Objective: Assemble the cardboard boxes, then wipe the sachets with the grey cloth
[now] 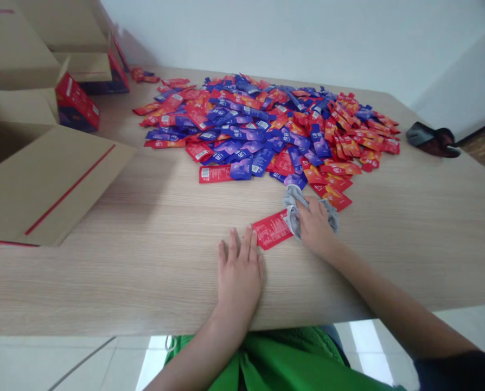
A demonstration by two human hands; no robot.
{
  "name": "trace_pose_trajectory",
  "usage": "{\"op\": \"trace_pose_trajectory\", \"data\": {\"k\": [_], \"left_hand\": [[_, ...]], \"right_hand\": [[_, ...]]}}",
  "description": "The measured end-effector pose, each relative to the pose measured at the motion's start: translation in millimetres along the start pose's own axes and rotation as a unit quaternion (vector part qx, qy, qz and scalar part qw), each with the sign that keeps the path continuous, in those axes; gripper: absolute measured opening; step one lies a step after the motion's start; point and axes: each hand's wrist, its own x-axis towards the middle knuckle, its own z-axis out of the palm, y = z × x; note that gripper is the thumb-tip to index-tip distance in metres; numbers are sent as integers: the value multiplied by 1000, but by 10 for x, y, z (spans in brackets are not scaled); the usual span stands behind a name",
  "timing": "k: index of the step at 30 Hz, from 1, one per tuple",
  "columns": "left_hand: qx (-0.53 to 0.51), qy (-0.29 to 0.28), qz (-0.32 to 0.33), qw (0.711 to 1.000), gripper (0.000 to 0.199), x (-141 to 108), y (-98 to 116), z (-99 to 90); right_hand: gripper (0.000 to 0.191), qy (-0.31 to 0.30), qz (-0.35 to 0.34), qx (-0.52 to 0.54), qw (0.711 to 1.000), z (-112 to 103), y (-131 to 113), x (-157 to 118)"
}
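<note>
A red sachet (272,230) with white print lies flat on the wooden table (153,282). My left hand (240,269) rests palm down, fingers stretched out, its fingertips at the sachet's left end. Bunched in my right hand (314,225) is a grey cloth (292,202), pressed onto the sachet's right end and hiding it. Just beyond the cloth spreads a large heap of red and purple sachets (242,133); a few at its near edge almost reach the cloth.
Open cardboard boxes stand at the left, the nearest with a flap (75,179) over the table. A dark crumpled item (433,140) lies near the right edge. A white wall (287,38) runs behind the table. A green apron (283,361) shows below the front edge.
</note>
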Motion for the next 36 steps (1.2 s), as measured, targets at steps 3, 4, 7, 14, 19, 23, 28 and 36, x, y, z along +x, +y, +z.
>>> {"op": "trace_pose_trajectory", "data": {"k": [3, 4, 7, 14, 19, 23, 28, 36], "left_hand": [[4, 6, 5, 1000, 54, 1, 6, -11], [6, 5, 7, 1000, 53, 2, 8, -17], [16, -6, 11, 1000, 50, 5, 17, -28], [17, 16, 1, 1000, 51, 0, 43, -32], [8, -2, 20, 1000, 40, 226, 24, -273], [2, 0, 17, 1000, 46, 544, -28, -380], [-69, -46, 72, 994, 57, 729, -117, -326], [-187, -75, 97, 975, 14, 881, -356, -814]], "right_hand": [[47, 50, -23, 66, 996, -72, -276, 0], [46, 52, -41, 77, 995, -79, -415, -11], [45, -5, -122, 56, 991, -33, -740, -59], [43, -37, -34, -38, 998, 29, -125, -124], [42, 62, 63, 4, 996, -114, 216, -217], [39, 76, 100, -1, 992, -183, 162, -272], [31, 0, 49, 55, 997, -402, 227, -116], [56, -171, -103, 342, 918, -706, -79, 516]]}}
